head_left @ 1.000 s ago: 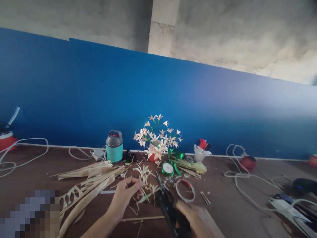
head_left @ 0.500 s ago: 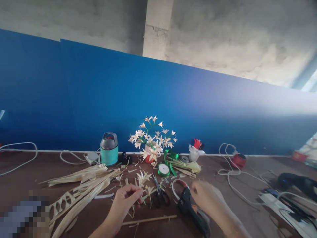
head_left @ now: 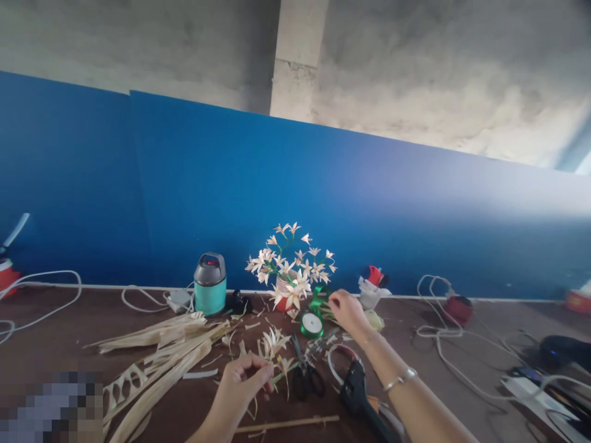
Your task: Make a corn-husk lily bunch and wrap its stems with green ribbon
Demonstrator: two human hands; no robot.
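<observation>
My left hand (head_left: pixel 249 376) is closed in a pinch low in the middle of the view; what sits between its fingertips is too small to make out. Just past those fingers lie pale husk flowers (head_left: pixel 273 342). My right hand (head_left: pixel 349 312) reaches over the bundle of pale green husk strips (head_left: pixel 375 320), fingers curled together beside the green ribbon (head_left: pixel 318 299). Whether it grips a strip or the ribbon is hidden. Between the hands are black-handled scissors (head_left: pixel 302 378), a green ribbon spool (head_left: pixel 311 324) and a black glue gun (head_left: pixel 357 387).
Behind stands a vase of husk flowers (head_left: pixel 295 280). Dried corn husks (head_left: pixel 161 347) spread out at the left, near a turquoise container (head_left: pixel 210 289). A thin stick (head_left: pixel 289 424) lies in front. White cables (head_left: pixel 443 344) run along the right, and a blue partition (head_left: pixel 231 184) closes the back.
My right hand has moved forward and left, from beside the glue gun to the husk bundle and ribbon. My left hand keeps its pinch in nearly the same place. The view has shifted slightly.
</observation>
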